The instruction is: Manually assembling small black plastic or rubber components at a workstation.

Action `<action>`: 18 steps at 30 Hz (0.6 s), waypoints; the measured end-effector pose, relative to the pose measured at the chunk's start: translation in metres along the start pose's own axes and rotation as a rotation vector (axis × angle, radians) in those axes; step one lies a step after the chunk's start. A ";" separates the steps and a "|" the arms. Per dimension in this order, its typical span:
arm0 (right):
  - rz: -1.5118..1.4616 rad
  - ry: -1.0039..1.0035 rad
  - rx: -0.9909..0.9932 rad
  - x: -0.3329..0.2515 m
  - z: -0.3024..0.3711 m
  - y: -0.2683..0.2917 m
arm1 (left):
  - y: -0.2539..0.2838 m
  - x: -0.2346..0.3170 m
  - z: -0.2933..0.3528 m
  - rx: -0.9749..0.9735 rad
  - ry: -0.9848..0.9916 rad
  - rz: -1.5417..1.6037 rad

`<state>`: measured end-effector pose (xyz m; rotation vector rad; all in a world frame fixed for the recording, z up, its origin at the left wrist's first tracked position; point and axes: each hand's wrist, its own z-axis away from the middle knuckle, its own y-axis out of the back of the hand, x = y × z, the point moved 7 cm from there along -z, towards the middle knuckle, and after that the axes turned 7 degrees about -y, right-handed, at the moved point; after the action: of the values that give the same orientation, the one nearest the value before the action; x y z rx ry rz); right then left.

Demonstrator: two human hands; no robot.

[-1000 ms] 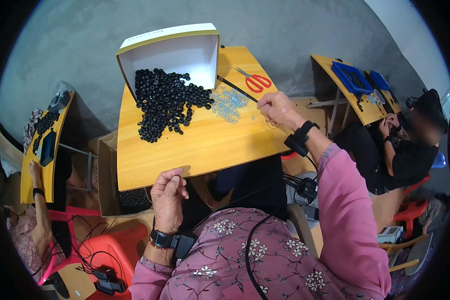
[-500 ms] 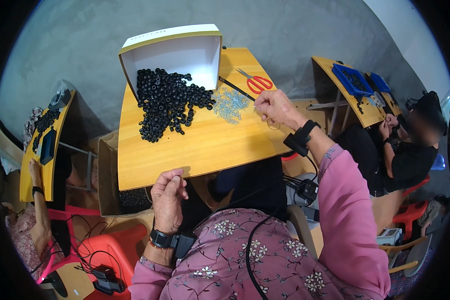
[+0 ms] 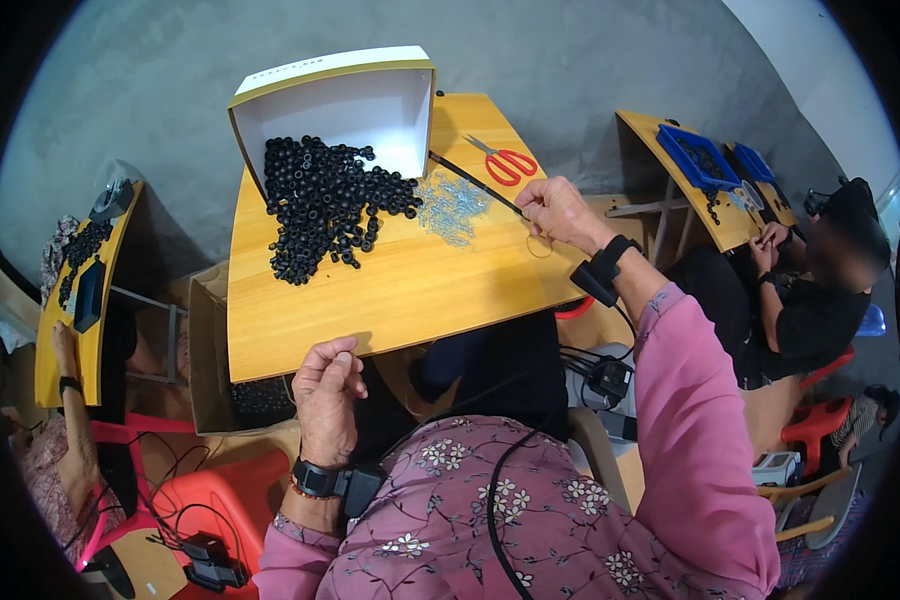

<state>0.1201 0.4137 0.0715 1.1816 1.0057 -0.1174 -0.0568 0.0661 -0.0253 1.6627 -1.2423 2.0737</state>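
Observation:
My left hand [image 3: 327,390] is over the near edge of the wooden table [image 3: 370,320], thumb against curled fingers; whatever it pinches is too small to make out. To the right, my right hand [image 3: 562,212] is closed in a pinch at the near end of a thin black stick-like thing [image 3: 470,182]; whether it grips this end I cannot tell. Below its fingers shows a thin loop [image 3: 540,246]. Left of it lies a pile of small shiny metal pieces [image 3: 452,210]. Black bead-like rings [image 3: 320,205] spill from a white box [image 3: 380,110] on its side.
Red-handled scissors [image 3: 505,162] lie at the back right of the table. A cardboard box [image 3: 208,350] stands at its left, beside a red stool [image 3: 225,500]. Co-workers sit at tables on both sides; the right table holds a blue tray [image 3: 695,158].
The view has shifted slightly. My right hand has come a little lower, closer against the black stick's end, which now reaches nearer its fingers. My left hand stays pinched in about the same place.

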 end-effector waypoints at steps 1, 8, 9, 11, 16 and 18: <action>0.005 0.019 0.004 0.002 -0.001 -0.001 | 0.000 0.000 0.000 -0.002 -0.002 0.008; -0.049 0.021 0.136 0.011 -0.012 0.010 | 0.003 -0.001 0.001 0.042 0.032 0.079; 0.000 0.026 0.194 0.015 -0.016 0.018 | 0.003 -0.001 0.001 0.039 0.031 0.080; 0.050 0.032 0.255 0.026 -0.019 0.020 | 0.002 -0.001 0.001 0.025 0.030 0.050; 0.304 0.188 0.202 0.030 -0.012 -0.012 | 0.004 -0.002 0.001 0.021 0.024 0.020; 0.391 0.217 0.189 0.029 -0.012 -0.017 | 0.004 -0.002 0.001 0.022 0.018 0.024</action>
<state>0.1208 0.4277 0.0387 1.5683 0.9461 0.2347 -0.0583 0.0636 -0.0291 1.6425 -1.2442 2.1189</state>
